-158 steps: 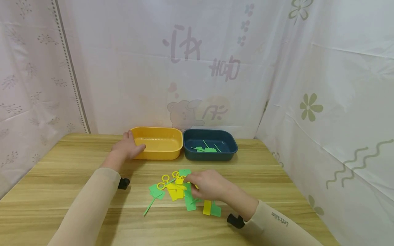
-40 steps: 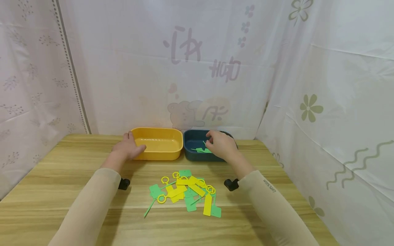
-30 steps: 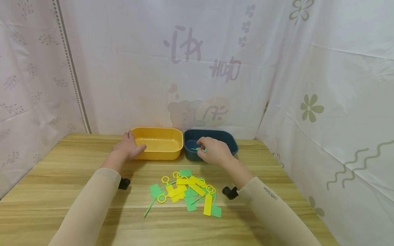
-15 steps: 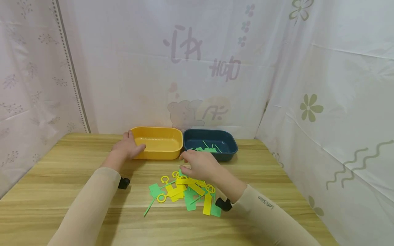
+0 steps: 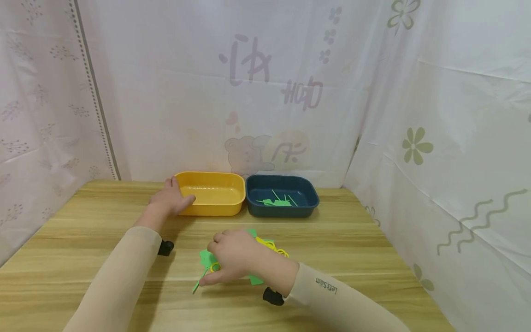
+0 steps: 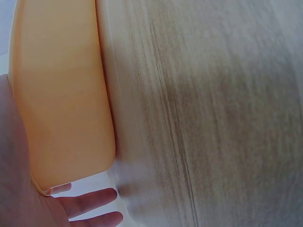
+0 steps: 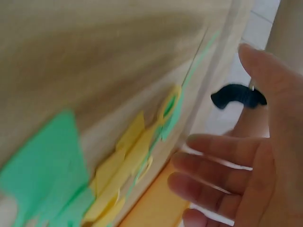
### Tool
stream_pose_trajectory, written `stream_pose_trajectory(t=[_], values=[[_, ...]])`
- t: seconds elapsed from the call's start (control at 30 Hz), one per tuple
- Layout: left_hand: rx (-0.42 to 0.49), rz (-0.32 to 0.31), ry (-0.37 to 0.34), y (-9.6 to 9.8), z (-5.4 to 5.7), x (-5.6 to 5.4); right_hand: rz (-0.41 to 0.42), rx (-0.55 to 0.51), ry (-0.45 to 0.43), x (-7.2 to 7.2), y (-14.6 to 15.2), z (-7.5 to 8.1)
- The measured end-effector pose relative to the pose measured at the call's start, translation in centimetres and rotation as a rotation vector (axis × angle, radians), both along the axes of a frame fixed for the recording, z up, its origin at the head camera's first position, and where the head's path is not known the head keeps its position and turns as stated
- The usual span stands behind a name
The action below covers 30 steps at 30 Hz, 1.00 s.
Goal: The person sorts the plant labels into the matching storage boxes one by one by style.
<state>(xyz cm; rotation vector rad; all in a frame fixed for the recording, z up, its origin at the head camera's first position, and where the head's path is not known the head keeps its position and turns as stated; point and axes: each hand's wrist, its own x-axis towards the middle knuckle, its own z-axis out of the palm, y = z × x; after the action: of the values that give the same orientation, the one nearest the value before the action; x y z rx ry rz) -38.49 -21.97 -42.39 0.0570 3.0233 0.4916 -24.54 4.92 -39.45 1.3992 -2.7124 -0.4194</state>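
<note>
My left hand rests against the left end of the yellow bin. Its thumb lies over the near rim, and the left wrist view shows straight fingers past the bin's end. Over the pile of tags hovers my right hand, fingers spread and holding nothing. Beneath it lie yellow tags with ring ends and flat green tags with thin tails; the hand hides much of the pile in the head view. A green tag shows left of the hand, its tail pointing toward me.
Touching the yellow bin on its right is a dark blue bin holding several green tags. Both stand at the back of the wooden table. A printed curtain hangs behind and along the sides.
From the blue bin, where another green tag was let go, my right hand has come back toward me and left over the pile. The left hand has stayed on the yellow bin.
</note>
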Motion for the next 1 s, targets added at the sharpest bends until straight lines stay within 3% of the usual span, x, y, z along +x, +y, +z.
stream_pose_trajectory(t=[0.53,0.67,0.87,1.0], values=[[-0.007,-0.004,-0.005,0.1,0.3,0.2,0.016,0.035,0.007,1.7,-2.1,-1.5],[-0.002,-0.004,-0.004,0.1,0.3,0.3,0.11,0.025,-0.012,1.7,-1.9,-1.7],[-0.002,-0.006,-0.005,0.0,0.1,-0.1,0.34,0.03,-0.119,1.5,-1.8,-1.5],[0.002,-0.007,-0.005,-0.1,0.0,-0.2,0.395,0.044,-0.112,1.6,-2.0,-1.2]])
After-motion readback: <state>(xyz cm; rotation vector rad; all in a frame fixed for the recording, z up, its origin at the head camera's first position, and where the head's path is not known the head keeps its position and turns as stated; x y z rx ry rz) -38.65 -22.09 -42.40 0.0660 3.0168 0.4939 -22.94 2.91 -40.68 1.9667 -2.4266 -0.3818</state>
